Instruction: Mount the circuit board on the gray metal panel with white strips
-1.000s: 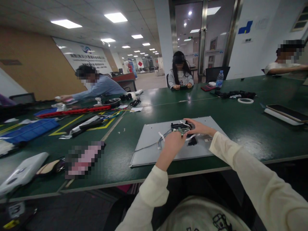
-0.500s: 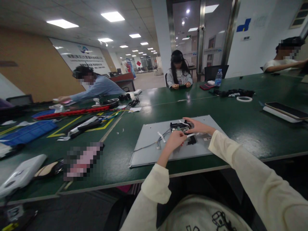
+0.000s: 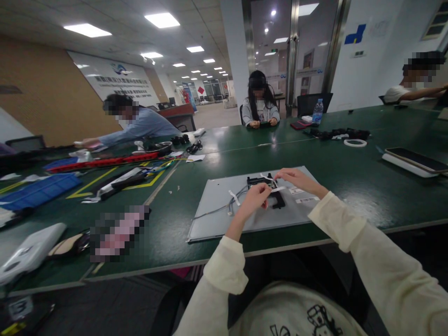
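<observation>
A flat grey panel [image 3: 217, 205] lies on the green table before me, with a black plastic bracket [image 3: 279, 201] on it. Grey cables [image 3: 224, 213] run left from the bracket, with a white tape strip [image 3: 234, 198] across them. My left hand [image 3: 256, 199] is closed in a pinch at the bracket's near side, on a narrow white strip [image 3: 279, 189] that sticks out to the right of its fingertips. Over the bracket's right side, my right hand [image 3: 296, 179] has its fingertips drawn together beside another white strip [image 3: 266, 177]. What they pinch, if anything, is too small to make out.
Left on the table are a blue tray [image 3: 42, 190], a white device [image 3: 33, 252] and a pink blurred item [image 3: 121, 233]. A phone [image 3: 416, 158] and a white tape ring [image 3: 355, 143] lie right. A bottle [image 3: 318, 112] stands farther back. Three other people sit around the table.
My right hand has moved slightly right, and its spread fingers have come together. Printed labels on the panel now show beside it. My left hand stays almost in place.
</observation>
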`<state>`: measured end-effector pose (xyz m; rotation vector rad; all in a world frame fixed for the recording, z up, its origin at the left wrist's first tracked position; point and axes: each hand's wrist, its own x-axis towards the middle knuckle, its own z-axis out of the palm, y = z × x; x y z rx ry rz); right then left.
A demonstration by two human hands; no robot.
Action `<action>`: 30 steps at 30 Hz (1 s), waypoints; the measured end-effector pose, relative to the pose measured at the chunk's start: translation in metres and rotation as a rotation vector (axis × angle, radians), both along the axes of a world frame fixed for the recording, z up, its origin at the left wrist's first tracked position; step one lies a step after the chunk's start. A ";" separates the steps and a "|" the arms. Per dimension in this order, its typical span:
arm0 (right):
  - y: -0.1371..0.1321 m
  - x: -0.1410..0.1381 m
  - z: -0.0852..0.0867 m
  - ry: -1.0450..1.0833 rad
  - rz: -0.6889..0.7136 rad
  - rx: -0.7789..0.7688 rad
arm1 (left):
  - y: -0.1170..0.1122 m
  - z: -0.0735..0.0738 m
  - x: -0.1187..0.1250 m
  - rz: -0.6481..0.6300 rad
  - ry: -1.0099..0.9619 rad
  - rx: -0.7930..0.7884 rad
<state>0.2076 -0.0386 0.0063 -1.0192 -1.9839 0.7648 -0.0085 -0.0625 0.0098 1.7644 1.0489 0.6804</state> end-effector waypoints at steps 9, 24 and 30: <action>-0.009 0.008 -0.020 -0.146 0.088 -0.227 | 0.005 -0.013 -0.005 0.039 0.198 0.166; -0.007 0.008 -0.032 -0.199 -0.057 -0.155 | -0.003 -0.011 0.006 0.123 0.345 0.358; -0.014 0.004 -0.035 -0.197 -0.089 -0.108 | -0.006 -0.013 0.009 0.195 0.371 0.398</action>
